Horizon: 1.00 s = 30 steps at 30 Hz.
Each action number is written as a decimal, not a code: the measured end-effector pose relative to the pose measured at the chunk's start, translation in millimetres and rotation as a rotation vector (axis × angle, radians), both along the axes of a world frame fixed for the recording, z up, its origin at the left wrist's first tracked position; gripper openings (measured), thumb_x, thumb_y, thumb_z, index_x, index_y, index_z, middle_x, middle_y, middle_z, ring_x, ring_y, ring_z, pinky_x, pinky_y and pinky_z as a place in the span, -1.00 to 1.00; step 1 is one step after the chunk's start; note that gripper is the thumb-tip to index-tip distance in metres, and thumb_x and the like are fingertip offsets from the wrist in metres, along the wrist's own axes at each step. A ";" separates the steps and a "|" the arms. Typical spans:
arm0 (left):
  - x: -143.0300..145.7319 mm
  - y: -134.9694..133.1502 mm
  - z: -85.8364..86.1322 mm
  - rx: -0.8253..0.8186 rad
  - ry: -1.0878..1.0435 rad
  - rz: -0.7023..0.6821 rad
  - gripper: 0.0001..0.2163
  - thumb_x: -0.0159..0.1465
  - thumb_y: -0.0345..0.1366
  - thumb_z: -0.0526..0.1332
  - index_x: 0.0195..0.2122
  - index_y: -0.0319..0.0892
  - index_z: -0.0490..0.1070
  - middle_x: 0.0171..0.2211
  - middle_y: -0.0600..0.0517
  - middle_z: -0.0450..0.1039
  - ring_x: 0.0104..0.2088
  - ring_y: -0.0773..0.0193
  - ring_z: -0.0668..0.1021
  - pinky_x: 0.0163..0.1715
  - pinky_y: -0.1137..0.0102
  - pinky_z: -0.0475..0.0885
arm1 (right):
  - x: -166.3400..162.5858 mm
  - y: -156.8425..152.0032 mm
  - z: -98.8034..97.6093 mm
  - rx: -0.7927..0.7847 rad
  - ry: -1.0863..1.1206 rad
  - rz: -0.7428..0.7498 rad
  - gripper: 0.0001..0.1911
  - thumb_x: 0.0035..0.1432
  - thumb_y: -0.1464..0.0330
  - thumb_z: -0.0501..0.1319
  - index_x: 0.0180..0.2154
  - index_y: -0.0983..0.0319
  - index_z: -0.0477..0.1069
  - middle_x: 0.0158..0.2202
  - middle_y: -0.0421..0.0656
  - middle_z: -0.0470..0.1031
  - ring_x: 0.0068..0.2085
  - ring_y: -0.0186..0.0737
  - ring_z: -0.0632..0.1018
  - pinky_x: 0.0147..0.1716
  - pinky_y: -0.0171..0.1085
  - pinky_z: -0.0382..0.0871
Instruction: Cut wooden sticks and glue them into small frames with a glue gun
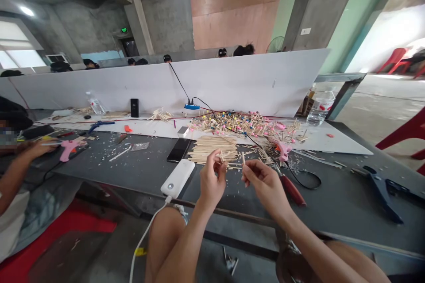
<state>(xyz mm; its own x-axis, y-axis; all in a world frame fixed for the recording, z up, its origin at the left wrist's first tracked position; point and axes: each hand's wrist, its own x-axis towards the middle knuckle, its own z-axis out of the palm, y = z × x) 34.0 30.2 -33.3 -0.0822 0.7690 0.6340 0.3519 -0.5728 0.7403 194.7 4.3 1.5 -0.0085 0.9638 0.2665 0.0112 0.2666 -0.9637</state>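
Pale wood is all you have between your fingers: a short stick [243, 158] stands upright in the pinch of your right hand [262, 181], and a small wooden piece [220, 155] sits at the fingertips of your left hand [212, 181]. Both look light, thin and stiff, and probably snap if bent, so they suit a gentle fingertip hold low on the shaft, with no pressure at the free end.

Your right hand is closed to a narrow pinch, with the top of the stick showing above it. Your left hand is curled almost shut around its piece; you cannot tell from this view how much of that piece the fingers hide.

Both hands hover above the dark table top [335, 212], just in front of a stacked heap of flat wooden sticks [212, 149]. A white power bank [177, 178] and a black smartphone [178, 149] lie to the left of that heap. On your right are a pink glue gun [282, 150] and red-handled pliers [292, 190]. Farther off, a mound of stick pieces with coloured tips [232, 124] lies on a white sheet [332, 141]. At far left, a co-worker's hand [38, 148] is near a second pink glue gun [69, 148].
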 end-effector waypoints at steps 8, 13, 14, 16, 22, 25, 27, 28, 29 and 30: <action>1.2 -4.0 2.4 0.027 0.043 0.011 -0.63 0.41 -0.28 0.14 0.22 -0.13 0.21 -0.17 -0.08 0.53 -0.34 0.29 0.60 -0.29 0.41 0.49 | -20.0 -0.2 -10.3 -0.061 0.133 0.080 -0.65 0.12 0.09 0.34 -0.30 0.27 0.49 -0.53 -0.21 0.42 -0.51 -0.34 0.41 -0.54 -0.35 0.34; 0.2 -5.0 2.3 0.020 0.058 0.023 -0.63 0.40 -0.26 0.14 0.21 -0.14 0.21 -0.14 -0.11 0.55 -0.31 0.25 0.62 -0.26 0.38 0.52 | -22.2 1.0 -14.0 -0.080 0.201 0.069 -0.64 0.07 0.08 0.38 -0.33 0.26 0.48 -0.53 -0.21 0.43 -0.52 -0.34 0.41 -0.55 -0.36 0.33; 0.1 -4.9 2.1 0.015 0.059 0.026 -0.63 0.40 -0.26 0.14 0.21 -0.14 0.21 -0.15 -0.11 0.55 -0.31 0.25 0.63 -0.26 0.38 0.52 | -22.4 0.9 -13.7 -0.081 0.205 0.064 -0.64 0.06 0.08 0.39 -0.34 0.26 0.48 -0.53 -0.22 0.43 -0.52 -0.34 0.41 -0.55 -0.35 0.32; -0.1 -4.9 2.0 0.007 0.063 0.029 -0.63 0.40 -0.25 0.14 0.21 -0.14 0.20 -0.16 -0.11 0.56 -0.31 0.23 0.63 -0.26 0.37 0.52 | -22.7 0.7 -12.5 -0.077 0.204 0.058 -0.62 0.04 0.06 0.39 -0.34 0.25 0.49 -0.54 -0.22 0.43 -0.53 -0.34 0.40 -0.55 -0.34 0.33; 0.4 -7.1 4.3 0.007 0.067 0.017 -0.63 0.41 -0.24 0.15 0.21 -0.14 0.21 -0.16 -0.11 0.58 -0.30 0.22 0.63 -0.28 0.36 0.51 | -22.3 1.3 -11.3 -0.070 0.178 0.044 -0.56 -0.03 0.00 0.41 -0.36 0.23 0.49 -0.55 -0.22 0.44 -0.54 -0.32 0.39 -0.56 -0.32 0.33; 0.9 -8.4 6.3 0.008 0.066 -0.001 -0.63 0.41 -0.24 0.14 0.21 -0.14 0.20 -0.18 -0.09 0.58 -0.32 0.24 0.63 -0.29 0.38 0.50 | -22.5 2.6 -13.4 -0.072 0.190 0.049 -0.58 -0.05 0.03 0.43 -0.35 0.24 0.49 -0.55 -0.23 0.43 -0.54 -0.32 0.39 -0.56 -0.33 0.33; 1.1 -9.0 7.7 -0.003 0.070 -0.019 -0.63 0.41 -0.24 0.14 0.21 -0.13 0.19 -0.18 -0.08 0.59 -0.32 0.24 0.63 -0.30 0.38 0.49 | -22.8 3.3 -14.9 -0.069 0.196 0.051 -0.60 -0.03 0.05 0.44 -0.35 0.24 0.49 -0.55 -0.23 0.43 -0.53 -0.33 0.40 -0.56 -0.34 0.33; 1.1 -9.2 8.3 -0.008 0.071 -0.026 -0.64 0.41 -0.24 0.14 0.21 -0.13 0.19 -0.19 -0.08 0.59 -0.31 0.24 0.63 -0.30 0.39 0.49 | -22.9 3.6 -15.5 -0.068 0.196 0.052 -0.61 -0.02 0.06 0.44 -0.35 0.24 0.49 -0.55 -0.24 0.43 -0.53 -0.33 0.40 -0.56 -0.35 0.33; 1.2 -9.3 8.8 -0.010 0.073 -0.030 -0.64 0.41 -0.24 0.13 0.21 -0.13 0.19 -0.19 -0.08 0.59 -0.31 0.24 0.63 -0.31 0.39 0.49 | -22.9 3.7 -15.9 -0.068 0.196 0.052 -0.61 -0.02 0.07 0.43 -0.34 0.24 0.50 -0.55 -0.24 0.43 -0.53 -0.33 0.40 -0.56 -0.35 0.33; 1.3 -9.3 9.1 -0.010 0.074 -0.032 -0.64 0.41 -0.24 0.13 0.20 -0.13 0.19 -0.19 -0.07 0.59 -0.32 0.24 0.63 -0.31 0.39 0.49 | -23.0 3.8 -16.2 -0.068 0.195 0.053 -0.62 -0.01 0.07 0.44 -0.34 0.24 0.50 -0.54 -0.23 0.43 -0.53 -0.33 0.40 -0.56 -0.35 0.33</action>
